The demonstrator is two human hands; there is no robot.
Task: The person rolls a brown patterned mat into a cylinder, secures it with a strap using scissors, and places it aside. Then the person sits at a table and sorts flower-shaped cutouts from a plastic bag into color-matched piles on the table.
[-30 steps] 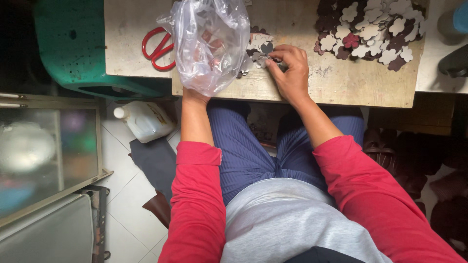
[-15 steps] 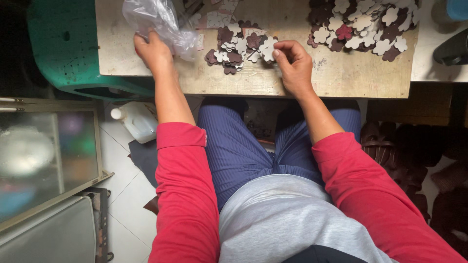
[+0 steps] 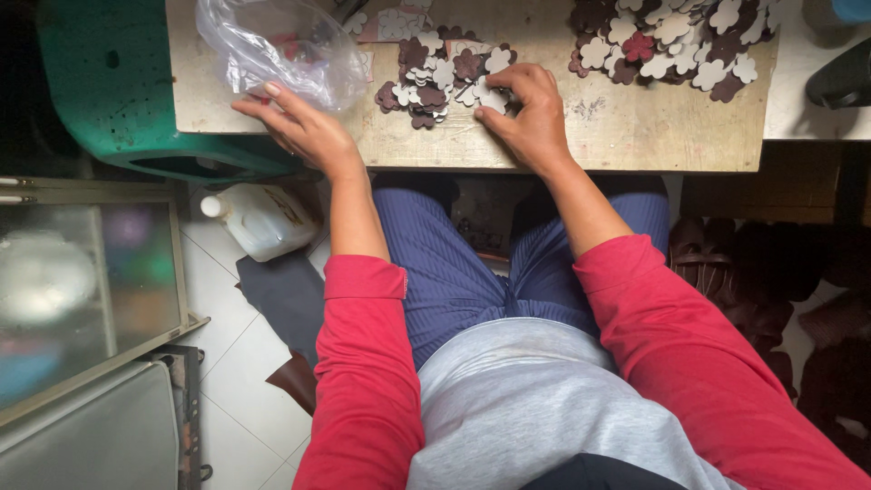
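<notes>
Flower cutouts (image 3: 435,77) pile: just fwd-left of my R hand (image 3: 529,113), fingers curled, touching pile edge | L hand (image 3: 304,127) open, fingertips on clear plastic bag (image 3: 281,45), left of pile | R nearer.

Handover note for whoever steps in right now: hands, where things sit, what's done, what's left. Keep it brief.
Left hand: open, fingers spread, at the edge of the clear plastic bag lying on the wooden board; not gripping it.
Right hand: fingertips down on the near pile of flower-shaped cutouts, brown and cream.
Second pile of cutouts lies at the board's far right, untouched.
Done: cannot tell whether any cutouts are in the bag.
Left: both piles lie loose on the board.
</notes>
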